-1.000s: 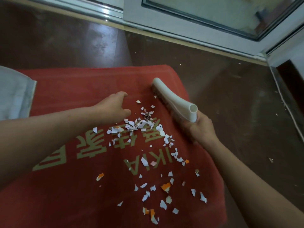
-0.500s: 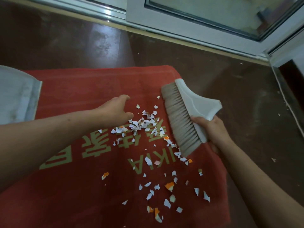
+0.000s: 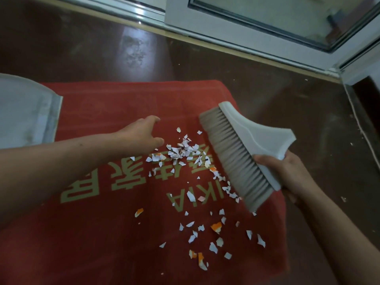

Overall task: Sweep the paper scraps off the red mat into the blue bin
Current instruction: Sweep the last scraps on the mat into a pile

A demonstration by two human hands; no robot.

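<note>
Clearly most work remains: paper scraps (image 3: 213, 229) lie scattered over the near red mat (image 3: 92, 233), with a denser heap (image 3: 183, 151) beyond, between the hands. The right hand (image 3: 287, 173) grips the brush (image 3: 257, 136) just right of it; the left hand (image 3: 144, 132), loose and empty, lies just left. The blue bin (image 3: 24, 112) sits far left.

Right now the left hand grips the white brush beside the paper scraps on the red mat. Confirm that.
Not quite: the hand is wrong. The head view shows the right hand gripping the white brush beside the paper scraps on the red mat. The left hand holds nothing and reaches toward the pile.
</note>
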